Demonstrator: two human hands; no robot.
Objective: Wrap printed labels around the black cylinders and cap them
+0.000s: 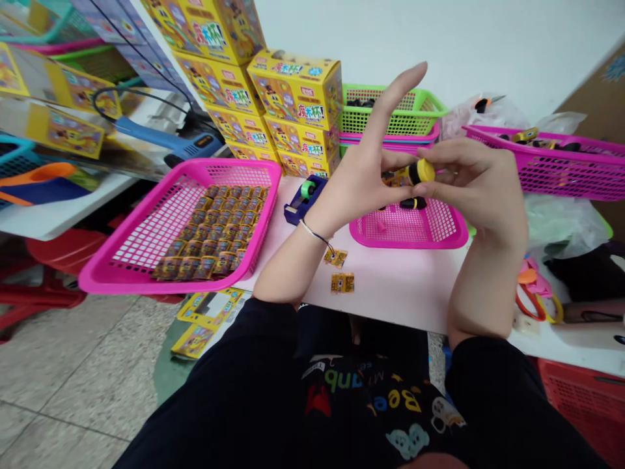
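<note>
1 left hand, 1 right hand, both holding 1 yellow-capped cylinder, 2 yellow packets

We find the left hand and right hand raised above the pink tabletop, a yellow-and-black cylinder filling the gap between them. Stacked yellow boxes and a green basket obstruct 12 o'clock. A tape dispenser and large pink basket obstruct 9 o'clock. A magenta basket obstructs 3 o'clock. We note passage toward 6 o'clock, where two small yellow cards lie.
</note>
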